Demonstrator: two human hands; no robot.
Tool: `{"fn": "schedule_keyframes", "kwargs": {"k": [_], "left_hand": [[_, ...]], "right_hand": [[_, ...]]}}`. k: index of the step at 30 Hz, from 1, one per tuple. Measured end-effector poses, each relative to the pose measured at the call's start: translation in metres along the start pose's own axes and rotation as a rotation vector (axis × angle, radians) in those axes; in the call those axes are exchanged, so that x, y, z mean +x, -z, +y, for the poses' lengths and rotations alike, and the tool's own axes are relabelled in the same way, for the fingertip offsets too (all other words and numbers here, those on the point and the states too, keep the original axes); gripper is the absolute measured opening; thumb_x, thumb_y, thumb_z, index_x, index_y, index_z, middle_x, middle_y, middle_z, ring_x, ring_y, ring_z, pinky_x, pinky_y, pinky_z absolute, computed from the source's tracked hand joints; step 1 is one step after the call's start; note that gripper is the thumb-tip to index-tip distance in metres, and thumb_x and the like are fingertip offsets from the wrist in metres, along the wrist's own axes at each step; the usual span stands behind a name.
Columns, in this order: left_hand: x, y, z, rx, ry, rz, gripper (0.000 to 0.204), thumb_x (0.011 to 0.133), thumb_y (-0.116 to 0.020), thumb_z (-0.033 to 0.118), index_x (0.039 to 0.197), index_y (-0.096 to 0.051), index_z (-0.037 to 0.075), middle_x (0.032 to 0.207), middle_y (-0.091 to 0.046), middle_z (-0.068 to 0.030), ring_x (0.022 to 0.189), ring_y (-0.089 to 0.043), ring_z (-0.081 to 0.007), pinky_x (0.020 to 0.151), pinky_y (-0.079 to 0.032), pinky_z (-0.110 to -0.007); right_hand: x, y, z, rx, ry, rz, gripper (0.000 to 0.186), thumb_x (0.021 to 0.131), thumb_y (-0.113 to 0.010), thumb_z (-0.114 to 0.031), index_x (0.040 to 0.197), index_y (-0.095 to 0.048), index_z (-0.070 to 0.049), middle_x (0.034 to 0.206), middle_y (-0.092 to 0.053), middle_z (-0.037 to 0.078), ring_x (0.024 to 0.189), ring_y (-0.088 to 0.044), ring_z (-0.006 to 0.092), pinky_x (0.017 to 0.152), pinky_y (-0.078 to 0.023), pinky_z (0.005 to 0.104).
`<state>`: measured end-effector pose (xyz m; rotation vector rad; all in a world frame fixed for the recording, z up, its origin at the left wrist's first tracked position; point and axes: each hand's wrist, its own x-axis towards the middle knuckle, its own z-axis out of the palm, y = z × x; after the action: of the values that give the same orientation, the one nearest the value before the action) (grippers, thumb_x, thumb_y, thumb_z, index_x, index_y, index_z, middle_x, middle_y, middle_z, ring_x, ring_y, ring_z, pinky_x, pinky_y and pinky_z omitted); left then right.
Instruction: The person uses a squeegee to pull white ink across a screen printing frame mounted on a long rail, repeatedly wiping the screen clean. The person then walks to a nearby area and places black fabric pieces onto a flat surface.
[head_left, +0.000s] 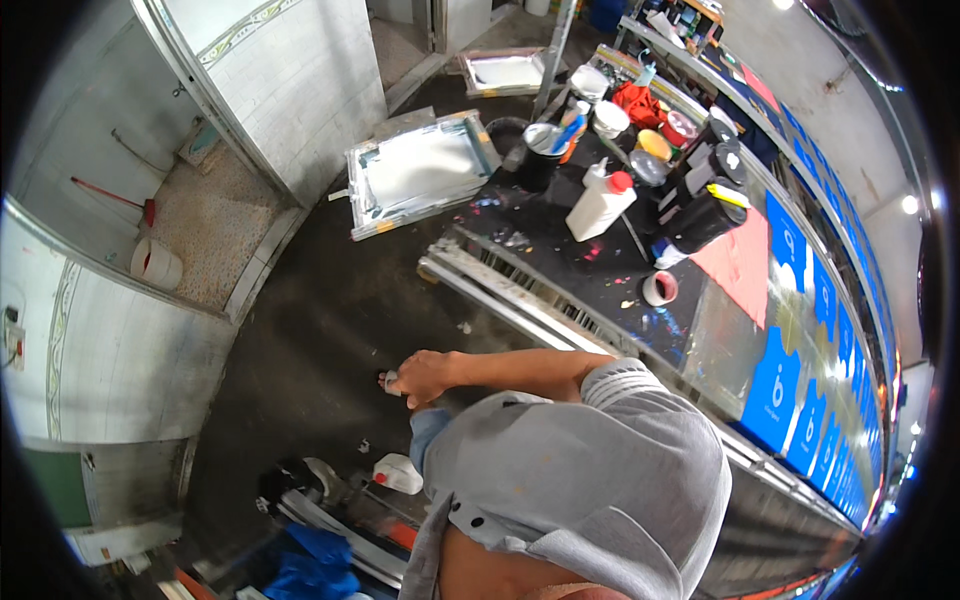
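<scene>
My right hand [422, 377] reaches out to the left over the dark floor, beyond the near end of the long table. Its fingers are curled, and a small pale-grey thing [393, 383] shows at their tips. I cannot make out what that is, or whether it is in my grasp or down at my foot. The right forearm crosses in front of my grey shirt and blue trouser leg [428, 432]. My left hand does not show. Nearest below the right hand, a white plastic jug [398, 474] with a red cap is on the floor.
The long table [560, 300] carries a white bottle [600, 205] with a red cap, several ink tubs, a red cup [660, 288], pink cloth [740, 262] and rows of blue printed pieces [771, 385]. Framed screens [425, 170] lie beyond. A doorway stands left, with a bucket [157, 263] inside.
</scene>
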<state>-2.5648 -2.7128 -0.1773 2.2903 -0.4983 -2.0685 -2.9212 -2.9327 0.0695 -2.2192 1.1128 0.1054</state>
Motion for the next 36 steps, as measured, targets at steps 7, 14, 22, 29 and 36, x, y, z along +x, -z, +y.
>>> {"fn": "schedule_keyframes", "kwargs": {"k": [7,14,22,29,36], "left_hand": [[0.066,0.122,0.258,-0.287,-0.475,-0.172,0.015,0.076,-0.061,0.018,0.064,-0.059,0.01,0.074,-0.063,-0.0094,0.067,-0.06,-0.0224,0.055,-0.047,-0.038],[-0.006,0.214,0.551,-0.097,-0.788,0.243,0.029,0.092,-0.06,0.029,0.112,-0.063,0.008,0.096,-0.066,-0.002,0.088,-0.062,-0.0123,0.067,-0.045,-0.03],[0.111,0.296,0.445,-0.504,-0.402,0.194,0.01,0.084,-0.059,0.012,0.092,-0.064,0.007,0.08,-0.064,-0.0034,0.066,-0.058,-0.0164,0.059,-0.047,-0.034],[0.074,0.256,0.301,-0.487,0.249,0.159,0.02,0.089,-0.058,0.03,0.098,-0.064,0.012,0.082,-0.065,0.0001,0.061,-0.06,-0.0147,0.052,-0.046,-0.036],[0.113,0.222,0.34,-0.955,0.299,0.212,0.022,0.088,-0.057,0.036,0.09,-0.067,0.015,0.082,-0.065,0.0006,0.07,-0.062,-0.0154,0.063,-0.049,-0.038]], "right_hand": [[0.139,0.036,-0.027,0.14,0.03,-0.115,0.055,0.08,-0.068,-0.039,0.125,-0.058,-0.011,0.109,-0.067,0.02,0.105,-0.064,0.0364,0.086,-0.05,0.05],[0.245,0.116,0.022,0.225,-0.147,-0.03,0.049,0.083,-0.065,-0.039,0.12,-0.06,-0.008,0.102,-0.067,0.02,0.1,-0.063,0.0382,0.082,-0.05,0.0497],[0.44,0.194,0.06,0.044,-0.112,-0.33,0.049,0.086,-0.062,-0.038,0.126,-0.057,-0.01,0.113,-0.065,0.017,0.105,-0.061,0.0364,0.087,-0.049,0.0458],[0.653,0.279,0.009,-0.095,0.417,-0.389,0.057,0.085,-0.068,-0.033,0.132,-0.053,-0.003,0.115,-0.066,0.018,0.105,-0.062,0.0379,0.09,-0.049,0.0438],[0.869,0.278,-0.097,-0.13,0.479,-0.654,0.059,0.084,-0.071,-0.03,0.132,-0.054,0.0,0.115,-0.066,0.022,0.106,-0.065,0.0326,0.091,-0.05,0.0387]]}}
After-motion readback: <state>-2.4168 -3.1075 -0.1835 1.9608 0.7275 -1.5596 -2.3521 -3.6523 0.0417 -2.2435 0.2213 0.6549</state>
